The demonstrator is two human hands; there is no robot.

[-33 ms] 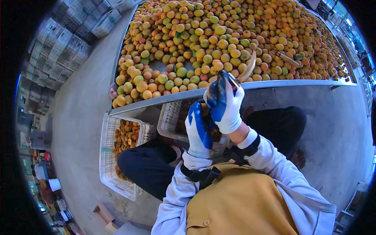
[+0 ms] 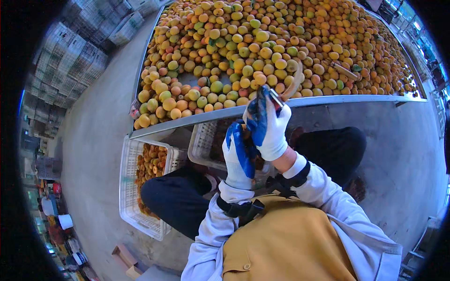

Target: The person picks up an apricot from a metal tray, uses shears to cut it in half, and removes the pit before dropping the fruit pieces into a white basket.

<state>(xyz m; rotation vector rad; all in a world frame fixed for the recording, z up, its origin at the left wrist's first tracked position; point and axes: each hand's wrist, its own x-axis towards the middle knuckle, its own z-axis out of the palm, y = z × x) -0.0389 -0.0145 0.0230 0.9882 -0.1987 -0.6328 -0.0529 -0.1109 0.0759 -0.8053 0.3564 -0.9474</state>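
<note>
Both my hands wear white gloves with blue coated palms and meet in front of the table's near edge. My left hand [image 2: 240, 154] is closed, and a sliver of orange fruit, apparently an apricot [image 2: 243, 126], shows between its fingers and my right hand. Just above it, my right hand [image 2: 268, 124] is closed around a hand tool with a shiny metal part [image 2: 276, 97], mostly hidden by the glove. Beyond that hand, a curved pale strip [image 2: 294, 82] rises over the fruit; whether it belongs to the tool I cannot tell. Heaped apricots [image 2: 243, 51] cover the metal-edged table [image 2: 197, 121].
Left of my knees stands a white plastic crate [image 2: 124, 187] holding brownish-orange fruit pieces [image 2: 151, 161]. Another crate [image 2: 199, 143] sits under the table edge. A wooden stick [image 2: 344, 71] lies on the apricots. Stacked crates [image 2: 70, 61] stand at far left, a cardboard box [image 2: 124, 257] at lower left.
The curved pale strip has shifted slightly left and stands more upright. My right hand has moved very slightly left; my left hand stays where it was.
</note>
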